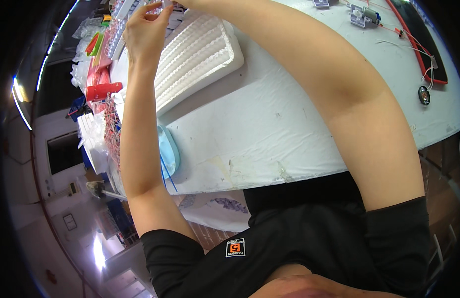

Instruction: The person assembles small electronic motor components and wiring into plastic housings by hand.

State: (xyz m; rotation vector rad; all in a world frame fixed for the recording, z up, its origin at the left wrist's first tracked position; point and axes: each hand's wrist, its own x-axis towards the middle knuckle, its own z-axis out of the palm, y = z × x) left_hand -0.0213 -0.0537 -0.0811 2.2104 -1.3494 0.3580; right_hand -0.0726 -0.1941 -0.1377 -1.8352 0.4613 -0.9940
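My left hand is raised at the top edge, over the far left of the table, with thumb and index finger pinched together. Something small and pale shows at its fingertips, but I cannot make out what it is. Only a sliver of my right hand shows beside it, since the upper edge cuts off the fingers. Just below and right of my left hand lies a white foam tray with ridged rows. Wires and pale parts lie behind the left hand, partly hidden by it.
A light blue tub with blue strips stands by my left forearm. Farther left are a red cylinder and a bundle of thin wires. At right lie a small motor in a grey bracket, a red-edged black panel and an oval speaker.
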